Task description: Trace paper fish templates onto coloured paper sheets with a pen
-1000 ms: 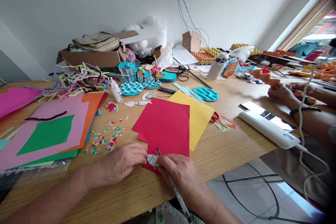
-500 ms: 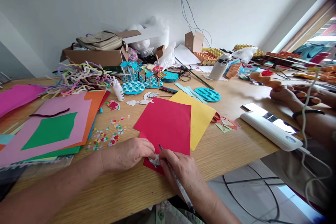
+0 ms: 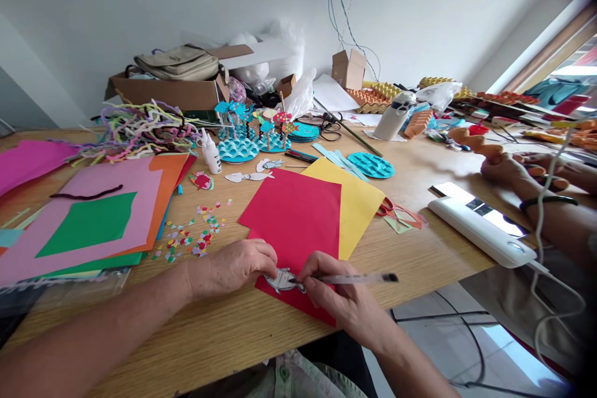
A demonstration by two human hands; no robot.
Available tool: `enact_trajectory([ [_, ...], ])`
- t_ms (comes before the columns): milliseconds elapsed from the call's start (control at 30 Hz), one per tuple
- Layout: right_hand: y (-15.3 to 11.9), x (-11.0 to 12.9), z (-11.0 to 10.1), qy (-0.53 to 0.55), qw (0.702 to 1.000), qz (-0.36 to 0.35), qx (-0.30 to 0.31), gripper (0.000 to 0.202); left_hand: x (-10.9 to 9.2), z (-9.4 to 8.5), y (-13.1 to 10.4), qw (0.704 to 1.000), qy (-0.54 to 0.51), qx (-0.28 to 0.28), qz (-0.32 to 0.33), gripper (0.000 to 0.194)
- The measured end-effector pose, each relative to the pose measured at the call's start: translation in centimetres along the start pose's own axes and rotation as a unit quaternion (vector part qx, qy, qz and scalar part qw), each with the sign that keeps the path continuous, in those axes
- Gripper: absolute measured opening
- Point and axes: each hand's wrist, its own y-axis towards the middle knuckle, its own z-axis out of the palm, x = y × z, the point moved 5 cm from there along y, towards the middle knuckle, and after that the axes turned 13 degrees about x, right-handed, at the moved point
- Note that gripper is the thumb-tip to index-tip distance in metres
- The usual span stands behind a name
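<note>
A small white paper fish cutout lies on red paper near the table's front edge. My left hand has its fingers bent together, their tips pressing the cutout's left end. In my right hand is a pen, pinched near its tip, which touches the cutout's right part; its back end points right. Yellow paper lies partly under the red sheet. More white fish cutouts and a red decorated fish lie beyond the red paper.
Paper scraps and stacked coloured sheets are at left. A glue bottle stands behind. Red scissors and a white power bank lie at right. Another person's hands hold an orange carton piece.
My right hand has moved slightly right and turned; the pen has swung from pointing down toward me to lying nearly level. More of the fish cutout shows. The view has shifted slightly.
</note>
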Motion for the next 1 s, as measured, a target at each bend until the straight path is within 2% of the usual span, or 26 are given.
enact_trajectory([
  [167, 1.3, 0.1, 1.1, 0.009, 0.998, -0.010, 0.055, 0.012, 0.1, -0.2, 0.3, 1.000, -0.015, -0.012, 0.006, 0.027],
  [500, 2.0, -0.3, 1.5, -0.024, 0.998, 0.016, 0.057, 0.012, 0.4, 0.1, 0.3, 0.999, -0.025, -0.026, 0.021, 0.027],
  [667, 2.0, -0.4, 1.7, -0.032, 0.997, 0.011, 0.075, 0.014, 0.2, 0.0, 0.4, 0.999, -0.028, -0.023, 0.021, 0.026],
  [1000, 2.0, -0.3, 1.8, -0.055, 0.996, 0.000, 0.070, 0.017, 0.3, 0.0, 0.3, 0.999, -0.033, -0.019, 0.016, 0.026],
])
